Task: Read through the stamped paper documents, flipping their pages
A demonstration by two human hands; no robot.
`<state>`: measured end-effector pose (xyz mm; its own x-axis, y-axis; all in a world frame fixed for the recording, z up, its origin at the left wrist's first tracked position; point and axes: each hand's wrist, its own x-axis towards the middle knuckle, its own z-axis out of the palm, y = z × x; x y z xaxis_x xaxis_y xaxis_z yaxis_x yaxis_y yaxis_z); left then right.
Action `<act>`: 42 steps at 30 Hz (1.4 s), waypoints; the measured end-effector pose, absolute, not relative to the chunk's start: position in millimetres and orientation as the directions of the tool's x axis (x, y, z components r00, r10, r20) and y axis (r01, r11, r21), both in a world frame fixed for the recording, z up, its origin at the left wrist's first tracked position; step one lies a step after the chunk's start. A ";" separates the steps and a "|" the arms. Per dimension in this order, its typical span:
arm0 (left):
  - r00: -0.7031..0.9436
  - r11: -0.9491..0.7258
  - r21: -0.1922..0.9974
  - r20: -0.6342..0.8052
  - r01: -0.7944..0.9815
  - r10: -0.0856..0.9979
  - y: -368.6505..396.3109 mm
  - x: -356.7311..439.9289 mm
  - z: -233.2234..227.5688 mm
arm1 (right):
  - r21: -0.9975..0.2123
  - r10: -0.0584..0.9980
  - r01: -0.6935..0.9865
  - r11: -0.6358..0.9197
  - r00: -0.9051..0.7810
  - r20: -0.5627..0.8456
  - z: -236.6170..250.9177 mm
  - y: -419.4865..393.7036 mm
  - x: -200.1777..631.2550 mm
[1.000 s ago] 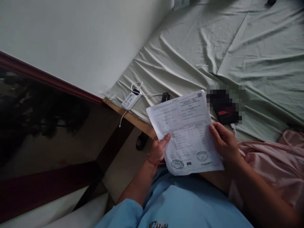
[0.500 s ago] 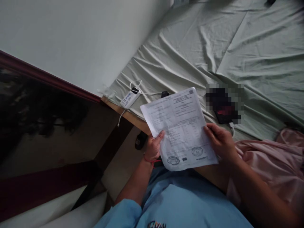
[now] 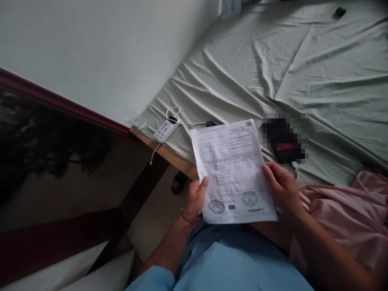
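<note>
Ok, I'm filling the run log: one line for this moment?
left hand: grips printed sheet | right hand: grips sheet | sheet: above lap | bed: power bank

We see a dim, murky picture: soft daylight falls on the wall (image 3: 100, 52) and bed sheet (image 3: 303, 72), whose creases cast gentle shadows. The left side sinks into darkness. A phone (image 3: 285, 137) is pixelated. The corners darken and bend slightly.
</note>
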<state>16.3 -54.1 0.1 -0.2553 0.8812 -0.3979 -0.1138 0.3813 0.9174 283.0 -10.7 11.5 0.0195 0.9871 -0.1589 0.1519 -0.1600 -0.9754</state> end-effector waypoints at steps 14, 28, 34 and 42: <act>-0.279 0.386 0.918 -0.397 -0.097 0.874 -59.5 25.3 1.4 | -0.948 0.985 0.281 -0.150 0.126 -0.119 8.3 -11.4 287.0; -0.403 0.256 0.966 -0.241 -0.017 0.883 -40.1 10.2 -10.3 | -0.943 0.960 0.199 -0.268 -0.026 -0.278 16.1 -8.9 282.1; -0.337 0.292 0.912 -0.382 -0.289 0.860 -30.4 17.9 6.6 | -0.931 0.952 0.267 -0.249 -0.111 -0.286 14.1 -9.4 283.6; -0.068 0.578 0.685 -0.669 -0.443 0.740 -34.4 17.7 21.3 | -0.962 0.978 0.207 -0.178 -0.069 -0.195 13.7 -9.5 282.5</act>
